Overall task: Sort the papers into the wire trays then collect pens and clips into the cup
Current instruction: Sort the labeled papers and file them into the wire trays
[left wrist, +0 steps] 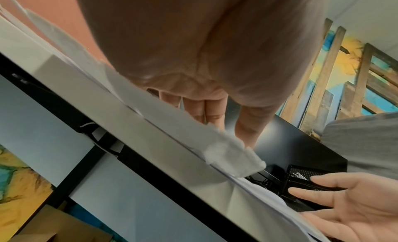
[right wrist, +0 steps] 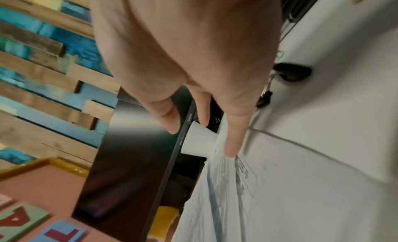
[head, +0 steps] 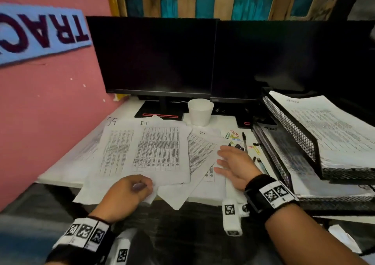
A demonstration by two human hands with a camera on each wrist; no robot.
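The left hand (head: 125,191) pinches the near edge of the loose papers (head: 158,151) to lift them off the tabletop (head: 60,175), while the right hand (head: 235,167), fingers spread flat, holds down sheets at three o'clock beside the wire trays (head: 292,135).

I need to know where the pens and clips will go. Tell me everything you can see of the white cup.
The white cup is plain and tapered, wider at the rim, and looks like foam or paper. It stands upright on the white desk, in front of the monitors, just behind the spread papers. Its inside is not visible. Neither hand touches it.
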